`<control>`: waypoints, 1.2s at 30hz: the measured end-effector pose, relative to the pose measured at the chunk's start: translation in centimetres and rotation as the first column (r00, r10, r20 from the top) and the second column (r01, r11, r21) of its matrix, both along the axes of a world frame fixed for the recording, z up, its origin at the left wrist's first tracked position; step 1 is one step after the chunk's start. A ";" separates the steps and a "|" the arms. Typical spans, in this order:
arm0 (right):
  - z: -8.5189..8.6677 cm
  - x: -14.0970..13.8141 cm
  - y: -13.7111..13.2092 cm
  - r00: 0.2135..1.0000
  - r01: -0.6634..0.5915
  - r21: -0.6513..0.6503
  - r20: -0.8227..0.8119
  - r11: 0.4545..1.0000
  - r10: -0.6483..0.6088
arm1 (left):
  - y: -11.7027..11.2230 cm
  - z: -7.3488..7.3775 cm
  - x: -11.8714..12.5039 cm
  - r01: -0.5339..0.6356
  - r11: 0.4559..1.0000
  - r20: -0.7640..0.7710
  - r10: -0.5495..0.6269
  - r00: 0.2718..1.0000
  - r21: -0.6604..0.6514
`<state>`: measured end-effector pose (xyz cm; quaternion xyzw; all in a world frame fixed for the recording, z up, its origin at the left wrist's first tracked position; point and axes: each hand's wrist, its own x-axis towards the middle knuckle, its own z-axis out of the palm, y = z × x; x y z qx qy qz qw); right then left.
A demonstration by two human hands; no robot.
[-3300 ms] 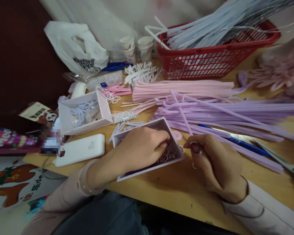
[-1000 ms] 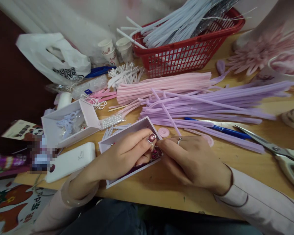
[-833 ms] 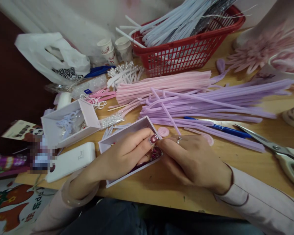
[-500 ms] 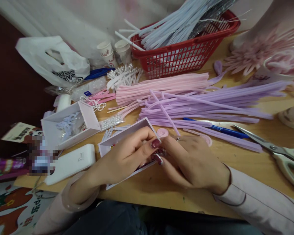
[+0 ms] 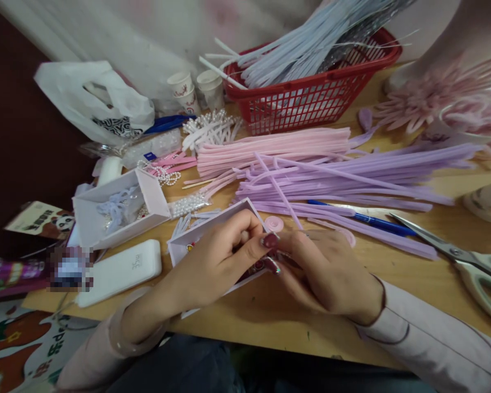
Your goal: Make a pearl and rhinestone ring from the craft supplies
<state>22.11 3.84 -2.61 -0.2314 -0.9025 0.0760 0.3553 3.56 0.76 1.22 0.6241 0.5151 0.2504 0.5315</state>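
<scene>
My left hand (image 5: 223, 254) is closed, thumb and fingertips pinched together over a white box (image 5: 175, 248). Against it, my right hand (image 5: 321, 267) is also closed, its fingers curled and fingertips meeting those of the left. Whatever lies between the fingertips is too small and too covered to name. Small red and gold trinkets (image 5: 190, 246) show inside the box, partly hidden by my left hand. A pink coil of pipe cleaner (image 5: 274, 224) rests on the table just beyond my fingers.
Purple pipe cleaners (image 5: 343, 174) and pink pipe cleaners (image 5: 274, 150) lie in bundles behind my hands. Scissors (image 5: 456, 252) and a blue pen (image 5: 384, 224) are at the right. A red basket (image 5: 303, 103) stands behind. At left are another white box (image 5: 155, 196) and a power bank (image 5: 123, 273).
The pinched fingertips have shifted slightly to the right and up, with a little more of the box's contents showing below them. The whole view has moved slightly.
</scene>
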 end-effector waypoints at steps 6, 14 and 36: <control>-0.3 0.4 0.0 0.997 0.042 0.012 -0.062 0.999 -0.041 | 0.3 0.1 0.0 -0.021 0.994 -0.101 0.032 0.994 0.110; -1.0 0.8 -0.3 0.981 0.110 -0.134 -0.144 0.985 -0.129 | 0.8 -0.4 -0.6 0.142 0.930 -0.460 0.032 0.887 0.339; -0.9 1.0 0.1 0.989 0.110 -0.146 -0.079 0.983 -0.123 | 1.4 -1.3 -0.8 0.567 0.785 -0.765 -0.200 0.613 0.249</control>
